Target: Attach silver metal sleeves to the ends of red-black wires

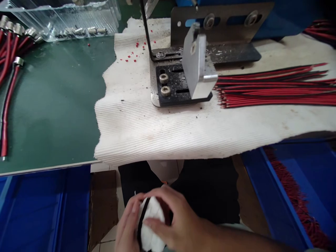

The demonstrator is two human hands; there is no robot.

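Observation:
Low in the view, above my lap, both hands are closed around a white item with a black band [153,227]; its kind is unclear. My left hand [127,225] wraps its left side, fingers along the dark edge. My right hand [181,218] curls over the top and right, with the thumb lying across the white face. Dark reddish material shows between the item and my right palm. The underside is hidden.
A metal fixture [199,66] of a blue machine [296,17] stands on ribbed white paper [147,136]. Red and black wires [273,92] lie to its right. Wires with metal connectors [18,63] and a clear plastic tray [65,19] are at left. Blue bins [44,206] flank my legs.

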